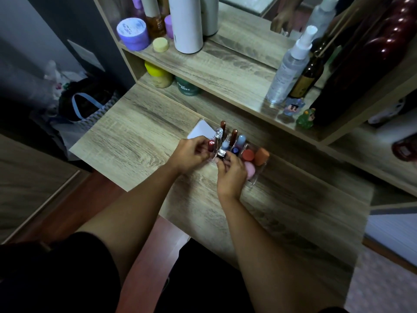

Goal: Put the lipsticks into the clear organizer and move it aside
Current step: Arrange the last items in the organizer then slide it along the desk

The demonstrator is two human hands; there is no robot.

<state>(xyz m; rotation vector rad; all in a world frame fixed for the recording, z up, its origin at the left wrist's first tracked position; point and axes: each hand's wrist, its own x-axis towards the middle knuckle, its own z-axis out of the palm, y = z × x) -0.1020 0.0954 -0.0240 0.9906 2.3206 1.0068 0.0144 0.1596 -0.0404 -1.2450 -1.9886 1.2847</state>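
At the bottom of the frame, closest to the viewer, are the person's dark-clothed lap and two bare forearms reaching up toward the middle of the picture over a wood-grain table point(140, 141).

Just left of centre, the left hand point(189, 157) has its fingers curled together, pinching a red lipstick point(211, 146) at the left end of the clear organizer point(256, 180). Just right of it, the right hand point(231, 172) grips a lipstick with a silver and black cap point(221, 154) between fingertips and thumb, at the organizer's front edge. Whether either lipstick is already seated in a slot cannot be told.

The organizer sits on the table at the centre of the frame, close under a wooden shelf unit point(225, 71). Standing upright in it are two brown-capped tubes point(223, 125), a clear-capped tube point(218, 133) and a pale blue tube point(241, 139), with a dark blue cap point(235, 150) in front. At its right end are orange makeup sponges point(261, 156) and a pink sponge point(250, 171), partly behind the right hand. A white card point(202, 131) lies just behind the organizer's left end.

On the shelf, upper left, are a purple jar point(133, 33), a small yellow lid point(160, 44) and a tall white bottle point(186, 23). At the right stand a clear spray bottle point(286, 73) and a dark bottle point(306, 77), with two small figurines point(293, 107) below.
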